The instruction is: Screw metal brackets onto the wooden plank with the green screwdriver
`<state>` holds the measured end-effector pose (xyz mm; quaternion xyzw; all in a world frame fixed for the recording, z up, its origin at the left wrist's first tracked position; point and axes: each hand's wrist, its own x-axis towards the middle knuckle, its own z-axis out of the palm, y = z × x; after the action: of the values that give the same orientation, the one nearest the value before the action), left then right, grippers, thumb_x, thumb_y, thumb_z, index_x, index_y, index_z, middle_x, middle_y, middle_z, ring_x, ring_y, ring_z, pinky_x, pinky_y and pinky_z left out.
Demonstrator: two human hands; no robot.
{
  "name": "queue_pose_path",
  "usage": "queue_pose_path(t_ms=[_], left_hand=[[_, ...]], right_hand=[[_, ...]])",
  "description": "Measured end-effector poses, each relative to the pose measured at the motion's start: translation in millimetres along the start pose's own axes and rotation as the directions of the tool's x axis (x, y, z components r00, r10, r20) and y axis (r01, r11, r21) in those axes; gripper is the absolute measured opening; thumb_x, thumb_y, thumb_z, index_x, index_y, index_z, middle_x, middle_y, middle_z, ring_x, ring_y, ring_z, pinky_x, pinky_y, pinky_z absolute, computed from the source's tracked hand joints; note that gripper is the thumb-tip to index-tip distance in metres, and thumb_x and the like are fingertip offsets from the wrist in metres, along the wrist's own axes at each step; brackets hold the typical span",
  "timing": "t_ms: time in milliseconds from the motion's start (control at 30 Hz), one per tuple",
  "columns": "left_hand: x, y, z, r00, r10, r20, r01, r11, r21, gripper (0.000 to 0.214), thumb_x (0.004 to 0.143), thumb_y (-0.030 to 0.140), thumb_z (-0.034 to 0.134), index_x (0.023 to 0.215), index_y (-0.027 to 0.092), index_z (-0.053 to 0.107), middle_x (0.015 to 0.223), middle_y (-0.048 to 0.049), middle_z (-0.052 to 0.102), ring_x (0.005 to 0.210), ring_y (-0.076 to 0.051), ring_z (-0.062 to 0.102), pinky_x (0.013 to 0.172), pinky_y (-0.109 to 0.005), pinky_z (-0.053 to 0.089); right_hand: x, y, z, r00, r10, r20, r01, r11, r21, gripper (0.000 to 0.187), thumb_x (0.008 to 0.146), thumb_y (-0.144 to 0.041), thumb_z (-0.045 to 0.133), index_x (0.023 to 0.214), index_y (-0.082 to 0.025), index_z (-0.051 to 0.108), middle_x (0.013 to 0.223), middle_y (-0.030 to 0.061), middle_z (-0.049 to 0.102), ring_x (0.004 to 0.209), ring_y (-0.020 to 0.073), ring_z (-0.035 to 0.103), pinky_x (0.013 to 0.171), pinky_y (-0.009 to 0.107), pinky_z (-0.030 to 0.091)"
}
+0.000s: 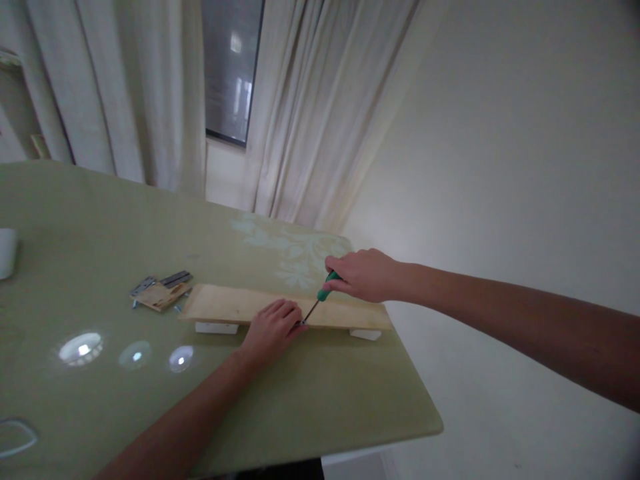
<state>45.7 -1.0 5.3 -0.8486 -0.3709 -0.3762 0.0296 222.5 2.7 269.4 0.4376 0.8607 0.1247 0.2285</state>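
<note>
My right hand (364, 273) is wrapped round the green handle of a screwdriver (321, 294). Its shaft slants down to the left, and the tip meets the near edge of a long wooden board (225, 303). Right beside the tip, my left hand (274, 327) lies over that edge with fingers bent and pressed together. A small metal piece shows at its fingertips; most of it is hidden, so I cannot tell its kind. Two white blocks (217, 328) lie under the board, one towards each end.
Left of the board sits a small pile of metal hardware (176, 279) and a wooden piece (159, 295), with screws nearby. A white object (7, 253) and a white cable (19, 437) are at the table's left. A wall (500, 200) stands close on the right.
</note>
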Motion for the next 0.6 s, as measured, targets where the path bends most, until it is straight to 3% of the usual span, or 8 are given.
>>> queue_pose_path(t_ms=[67, 167, 233, 300, 367, 500, 600], left_hand=[[0, 1, -0.3, 1.000, -0.003, 0.005, 0.003, 1.000, -0.006, 0.015, 0.095, 0.034, 0.074, 0.098, 0.022, 0.066, 0.106, -0.0055, 0.074, 0.099, -0.024, 0.068, 0.084, -0.036, 0.054], [1, 1, -0.5, 1.000, -0.009, 0.012, 0.009, 1.000, -0.020, 0.015, 0.095, 0.033, 0.075, 0.098, 0.021, 0.066, 0.105, -0.0058, 0.074, 0.099, -0.025, 0.068, 0.084, -0.037, 0.054], [1, 1, -0.6, 1.000, -0.010, 0.011, 0.011, 1.000, -0.026, 0.015, 0.095, 0.033, 0.074, 0.098, 0.021, 0.066, 0.105, -0.0059, 0.074, 0.099, -0.025, 0.068, 0.084, -0.036, 0.054], [1, 1, -0.7, 1.000, -0.006, 0.009, 0.006, 1.000, -0.030, 0.014, 0.096, 0.034, 0.073, 0.098, 0.021, 0.066, 0.105, -0.0060, 0.074, 0.099, -0.024, 0.067, 0.084, -0.036, 0.054], [1, 1, -0.6, 1.000, -0.001, 0.006, 0.002, 0.999, -0.032, 0.015, 0.097, 0.034, 0.072, 0.099, 0.021, 0.066, 0.105, -0.0061, 0.073, 0.099, -0.024, 0.067, 0.084, -0.036, 0.054], [0, 0, 0.5, 1.000, 0.001, 0.008, -0.001, 1.000, -0.021, 0.016, 0.097, 0.035, 0.072, 0.098, 0.021, 0.066, 0.104, -0.0056, 0.073, 0.098, -0.024, 0.067, 0.083, -0.036, 0.054], [0, 0, 1.7, 1.000, 0.002, 0.006, -0.002, 1.000, -0.021, 0.015, 0.097, 0.035, 0.072, 0.098, 0.021, 0.066, 0.104, -0.0053, 0.073, 0.098, -0.024, 0.067, 0.083, -0.035, 0.053]], right_hand=[[-2, 4, -1, 0.997, -0.077, 0.001, 0.077, 0.997, 0.028, 0.042, 0.102, -0.056, 0.056, 0.127, -0.023, 0.058, 0.118, 0.0120, 0.076, 0.095, 0.0278, 0.073, 0.064, 0.030, 0.038], [-2, 6, -2, 0.991, -0.137, 0.004, 0.137, 0.991, 0.006, 0.032, 0.100, -0.047, 0.064, 0.122, -0.024, 0.061, 0.124, 0.0104, 0.075, 0.097, 0.0263, 0.073, 0.065, 0.029, 0.039], [1, 1, -1, 0.997, -0.079, 0.024, 0.080, 0.997, -0.008, 0.037, 0.102, -0.055, 0.057, 0.113, -0.022, 0.067, 0.114, 0.0129, 0.077, 0.096, 0.0294, 0.074, 0.066, 0.031, 0.041], [4, -5, -1, 0.998, 0.033, 0.062, -0.032, 0.999, -0.008, 0.054, 0.105, -0.063, 0.041, 0.104, -0.019, 0.072, 0.104, 0.0167, 0.079, 0.096, 0.0326, 0.075, 0.068, 0.034, 0.045], [6, -10, -2, 0.989, 0.120, 0.092, -0.119, 0.993, -0.008, 0.062, 0.106, -0.065, 0.033, 0.106, -0.017, 0.073, 0.102, 0.0195, 0.079, 0.098, 0.0344, 0.075, 0.071, 0.036, 0.048], [3, -8, -12, 0.993, 0.057, 0.101, -0.055, 0.998, -0.022, 0.060, 0.094, -0.063, 0.064, 0.135, -0.018, 0.058, 0.113, 0.0184, 0.078, 0.103, 0.0360, 0.074, 0.072, 0.036, 0.049], [2, -3, -17, 0.996, -0.057, 0.073, 0.059, 0.998, -0.022, 0.045, 0.096, -0.050, 0.069, 0.130, -0.023, 0.058, 0.119, 0.0132, 0.077, 0.103, 0.0309, 0.075, 0.070, 0.032, 0.046]])
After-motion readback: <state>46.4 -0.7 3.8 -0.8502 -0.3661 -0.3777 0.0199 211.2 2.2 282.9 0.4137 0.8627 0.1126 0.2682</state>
